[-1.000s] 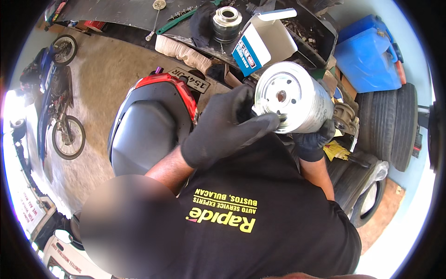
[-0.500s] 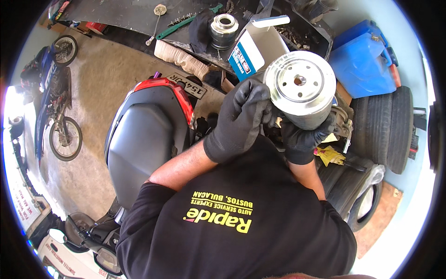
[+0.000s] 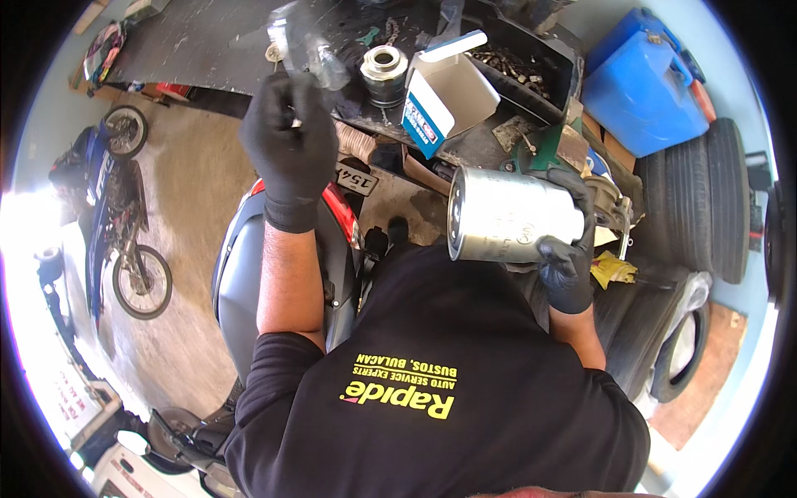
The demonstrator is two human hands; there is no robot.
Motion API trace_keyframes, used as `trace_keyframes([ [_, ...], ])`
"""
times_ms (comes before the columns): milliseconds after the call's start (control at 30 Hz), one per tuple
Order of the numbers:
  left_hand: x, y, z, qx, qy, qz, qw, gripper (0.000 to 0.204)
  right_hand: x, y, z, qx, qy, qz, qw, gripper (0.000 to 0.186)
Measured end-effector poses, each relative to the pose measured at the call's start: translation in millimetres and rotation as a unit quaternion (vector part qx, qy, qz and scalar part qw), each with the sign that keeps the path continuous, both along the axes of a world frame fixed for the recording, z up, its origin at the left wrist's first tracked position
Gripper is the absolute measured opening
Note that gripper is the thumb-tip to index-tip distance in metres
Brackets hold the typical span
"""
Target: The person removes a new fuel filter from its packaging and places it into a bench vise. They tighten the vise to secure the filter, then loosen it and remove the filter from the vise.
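Observation:
In my right hand (image 3: 569,241), gloved in black, a silver metal filter canister (image 3: 506,217) lies on its side, fingers wrapped round its right end. Its holed end faces left. My left hand (image 3: 292,137), also gloved, is raised at the bench's near edge with fingers curled together. Clear plastic wrap (image 3: 320,54), smeared by motion, shows at those fingertips; the exact grip is hidden. An open white and blue box (image 3: 452,95) stands on the bench between the hands. Beside it sits a second filter (image 3: 384,75), darker, with a metal top.
The dark workbench (image 3: 191,41) spans the far side, with a black tray (image 3: 531,70) of small metal parts. Blue jugs (image 3: 643,91) and tyres (image 3: 693,199) stand right. A motorcycle seat (image 3: 241,290) is close by my left arm; a blue motorcycle (image 3: 116,216) stands farther left.
My left hand has moved left and up from the filter canister to the bench edge, with clear plastic now visible there. My right hand has lowered and tipped the canister onto its side.

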State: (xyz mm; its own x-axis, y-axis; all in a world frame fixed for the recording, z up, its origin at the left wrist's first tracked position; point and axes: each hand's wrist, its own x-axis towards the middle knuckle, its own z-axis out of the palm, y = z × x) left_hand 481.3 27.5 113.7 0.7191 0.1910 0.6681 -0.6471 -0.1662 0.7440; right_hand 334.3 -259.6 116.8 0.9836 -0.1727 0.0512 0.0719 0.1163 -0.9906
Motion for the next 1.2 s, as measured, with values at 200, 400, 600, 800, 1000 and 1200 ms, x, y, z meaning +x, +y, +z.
trace_keyframes([
  [200, 23.3, -70.6, 12.4, 0.375, -0.169, -0.097, 0.906, 0.015, -20.3, -17.0, 19.7, 0.061, -0.072, -0.091, 0.991, 0.088],
  [400, 48.6, -129.1, -26.0, 0.621, -0.180, -0.029, 0.762, 0.006, -53.9, -48.7, 27.4, 0.007, -0.140, -0.166, 0.976, 0.107],
  [600, 51.9, -139.5, -32.1, 0.630, -0.249, 0.011, 0.736, 0.036, -114.2, -128.4, 23.1, 0.070, -0.236, -0.408, 0.879, 0.087],
  [800, 33.4, -144.5, 9.7, 0.626, -0.135, -0.038, 0.767, 0.037, -173.6, -173.8, 6.3, 0.258, -0.260, -0.342, 0.865, 0.088],
  [1000, -27.5, -162.5, 34.7, 0.555, -0.120, -0.060, 0.821, 0.036, -197.3, -177.7, -39.7, 0.409, -0.131, -0.337, 0.838, 0.083],
  [1200, -164.8, -208.0, -0.9, 0.341, 0.246, -0.522, 0.742, 0.061, -215.6, -153.4, -86.8, 0.561, -0.011, -0.226, 0.797, 0.073],
])
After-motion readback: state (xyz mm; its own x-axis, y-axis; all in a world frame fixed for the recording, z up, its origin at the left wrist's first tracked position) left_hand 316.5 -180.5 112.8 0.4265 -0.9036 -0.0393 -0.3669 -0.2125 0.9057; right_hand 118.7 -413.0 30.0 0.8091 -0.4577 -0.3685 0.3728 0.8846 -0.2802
